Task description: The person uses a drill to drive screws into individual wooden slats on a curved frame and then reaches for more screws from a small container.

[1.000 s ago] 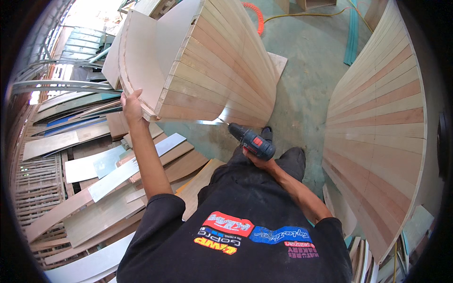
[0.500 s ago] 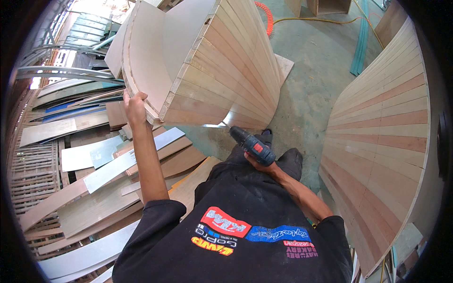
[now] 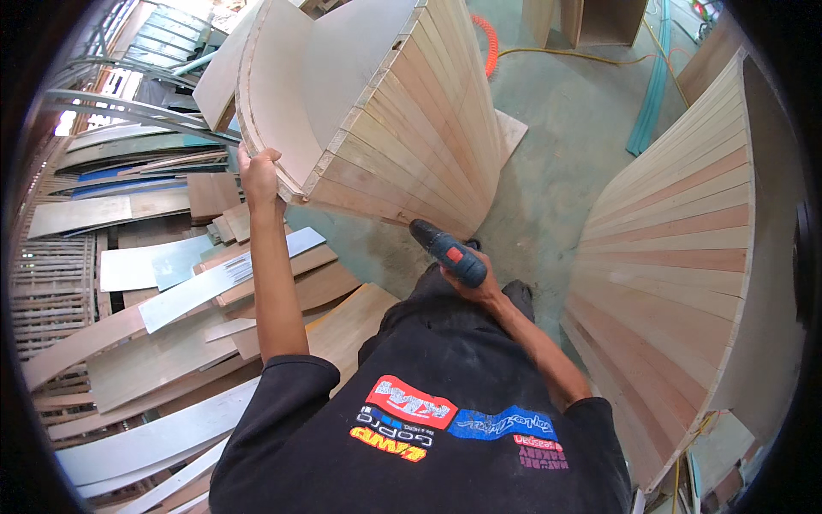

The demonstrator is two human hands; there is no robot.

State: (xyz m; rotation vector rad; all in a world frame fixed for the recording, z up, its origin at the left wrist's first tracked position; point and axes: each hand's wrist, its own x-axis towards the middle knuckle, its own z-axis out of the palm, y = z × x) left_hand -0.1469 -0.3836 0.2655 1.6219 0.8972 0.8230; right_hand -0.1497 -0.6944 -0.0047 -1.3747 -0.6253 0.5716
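Note:
A curved wooden piece (image 3: 428,128), faced with narrow vertical strips in pale and reddish tones, stands tilted before me. Its pale inner side faces left. My left hand (image 3: 259,176) grips the near left corner of its curved rim, fingers wrapped over the edge. In my right hand (image 3: 481,281) is a dark blue cordless drill (image 3: 449,254) with a red patch, held by its handle. The drill's nose points at the lower edge of the strip facing, almost touching it. Whether the bit is in the wood I cannot tell.
At right stands a second curved strip-faced panel (image 3: 676,248). Offcut boards (image 3: 163,343) lie piled at left. Behind are an orange coiled hose (image 3: 488,47), a yellow cable (image 3: 574,56), teal lengths (image 3: 649,103) and an open wooden box (image 3: 604,21) on the concrete floor (image 3: 561,120).
The drill's nose has come closer to the lower edge of the wooden piece. The piece sits slightly lower and to the right in view, with my left hand still on its corner.

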